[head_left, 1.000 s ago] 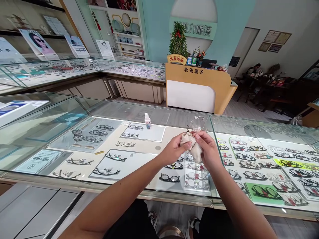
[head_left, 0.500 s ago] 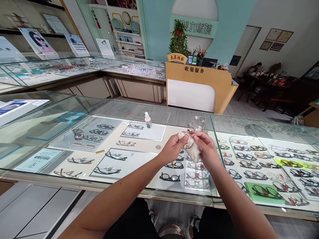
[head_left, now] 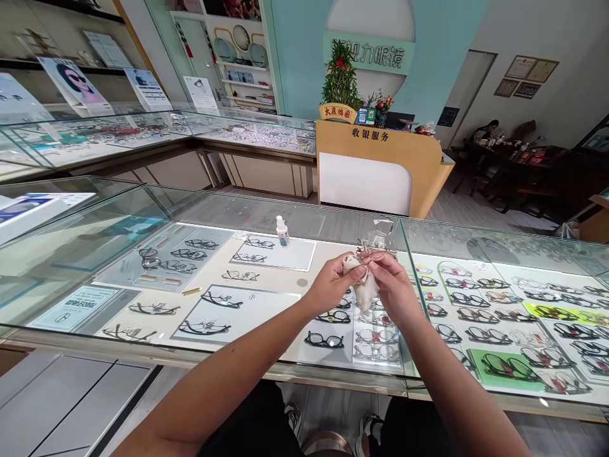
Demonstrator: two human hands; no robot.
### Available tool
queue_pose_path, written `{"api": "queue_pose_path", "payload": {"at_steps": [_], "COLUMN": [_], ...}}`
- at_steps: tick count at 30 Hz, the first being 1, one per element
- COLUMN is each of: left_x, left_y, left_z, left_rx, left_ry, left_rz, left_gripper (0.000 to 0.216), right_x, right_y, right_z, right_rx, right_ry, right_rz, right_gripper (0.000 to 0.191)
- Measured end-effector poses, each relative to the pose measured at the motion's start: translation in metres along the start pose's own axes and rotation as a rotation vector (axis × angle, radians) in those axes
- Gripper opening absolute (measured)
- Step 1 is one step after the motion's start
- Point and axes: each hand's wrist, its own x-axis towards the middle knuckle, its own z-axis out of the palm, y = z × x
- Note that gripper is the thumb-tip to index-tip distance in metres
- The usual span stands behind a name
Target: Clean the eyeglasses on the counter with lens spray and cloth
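Both my hands meet above the glass display counter (head_left: 238, 212). My left hand (head_left: 333, 285) pinches a beige cleaning cloth (head_left: 364, 289), which hangs down between the hands. My right hand (head_left: 394, 285) is closed on a thin-framed pair of glasses (head_left: 377, 244) whose lenses stick up behind my fingers. The cloth is pressed against the near part of the glasses. Under the glass lie rows of spectacle frames (head_left: 323, 341).
A small white dropper bottle (head_left: 282, 231) stands on the counter top to the left of my hands. A wooden cashier desk (head_left: 380, 168) with a potted plant (head_left: 340, 82) is behind. More glass cases (head_left: 95, 136) run along the left. A seated person (head_left: 485, 133) is far right.
The cloth has shifted a little in my fingers against the glasses; both hands stay in nearly the same spot above the counter.
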Motion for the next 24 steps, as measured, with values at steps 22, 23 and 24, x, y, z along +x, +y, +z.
{"api": "queue_pose_path", "payload": {"at_steps": [22,23,24], "left_x": [0.025,0.025,0.025], "left_y": [-0.001,0.0,0.0], "left_z": [-0.054,-0.059,-0.063], "left_rx": [0.086,0.146,0.221], "left_ry": [0.505,0.51,0.5], "left_rz": [0.019,0.016,0.006], "left_gripper": [0.058,0.057,0.056], "right_x": [0.01,0.01,0.01], "right_y": [-0.021,-0.021,-0.021], "right_z": [-0.028,-0.029,-0.029], "right_rx": [0.003,0.006,0.007], "right_ry": [0.191,0.192,0.192], "right_rz": [-0.187,-0.189,-0.188], "right_gripper": [0.016,0.016,0.016]}}
